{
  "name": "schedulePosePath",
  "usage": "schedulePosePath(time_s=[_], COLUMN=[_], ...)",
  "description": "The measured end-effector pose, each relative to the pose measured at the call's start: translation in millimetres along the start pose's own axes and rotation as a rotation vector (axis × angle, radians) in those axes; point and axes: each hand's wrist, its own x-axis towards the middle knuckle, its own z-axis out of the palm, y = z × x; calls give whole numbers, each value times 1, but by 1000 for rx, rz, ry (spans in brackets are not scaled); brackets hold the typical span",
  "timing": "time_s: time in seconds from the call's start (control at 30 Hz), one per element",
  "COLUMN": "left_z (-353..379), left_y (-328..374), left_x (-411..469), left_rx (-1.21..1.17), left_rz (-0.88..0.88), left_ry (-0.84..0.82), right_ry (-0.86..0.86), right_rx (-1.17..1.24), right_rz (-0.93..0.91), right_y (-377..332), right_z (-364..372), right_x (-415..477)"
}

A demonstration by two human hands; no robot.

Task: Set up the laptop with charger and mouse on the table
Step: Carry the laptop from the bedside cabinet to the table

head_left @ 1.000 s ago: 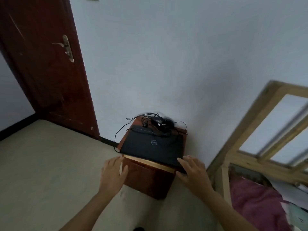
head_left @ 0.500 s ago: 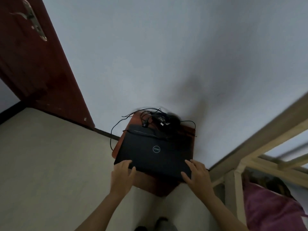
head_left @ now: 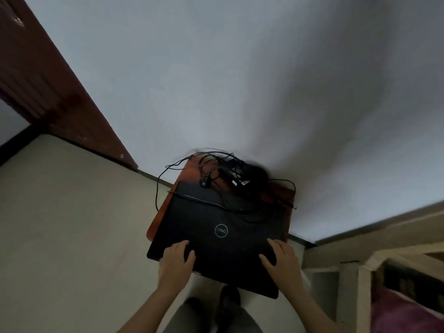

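A closed black laptop (head_left: 216, 236) lies on a small red-brown table (head_left: 157, 222) against the wall, its near edge overhanging the table towards me. My left hand (head_left: 176, 261) rests on the lid near its front left corner, fingers straight. Near the front right corner my right hand (head_left: 281, 263) lies flat on the lid too. Behind the laptop sits a black charger brick (head_left: 236, 175) with tangled cables, one cable crossing the lid's far edge. A round plug (head_left: 205, 182) rests on the lid's back edge. A blurred dark lump (head_left: 258, 175) beside the brick cannot be identified.
A dark red door (head_left: 36, 80) stands at the left, the pale wall (head_left: 240, 80) right behind the table. A light wooden bed frame (head_left: 348, 272) with pink bedding (head_left: 408, 316) is close on the right. Beige floor spreads to the left; my leg and shoe (head_left: 229, 298) are below the laptop.
Both hands moved from the table's front edge up onto the laptop lid. The laptop has slid towards me and overhangs the table. The view has come closer and tilted down.
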Motion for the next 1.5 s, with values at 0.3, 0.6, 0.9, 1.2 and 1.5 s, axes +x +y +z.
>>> schedulePosePath(time_s=[0.3, 0.6, 0.9, 1.2, 1.5], left_z=[9, 11, 11, 9, 7], left_y=[-32, -53, -53, -59, -82], left_x=[52, 79, 86, 86, 67], left_rx=[222, 250, 186, 148, 93], left_rz=[-4, -114, -197, -278, -296], left_ry=[-67, -92, -118, -120, -252], right_ry=[-70, -15, 81, 77, 92], right_rx=[68, 231, 386, 431, 531], right_rz=[284, 432, 598, 630, 678], right_y=[20, 14, 4, 7, 18], right_z=[40, 64, 70, 68, 68], right_x=[1, 6, 10, -2, -26])
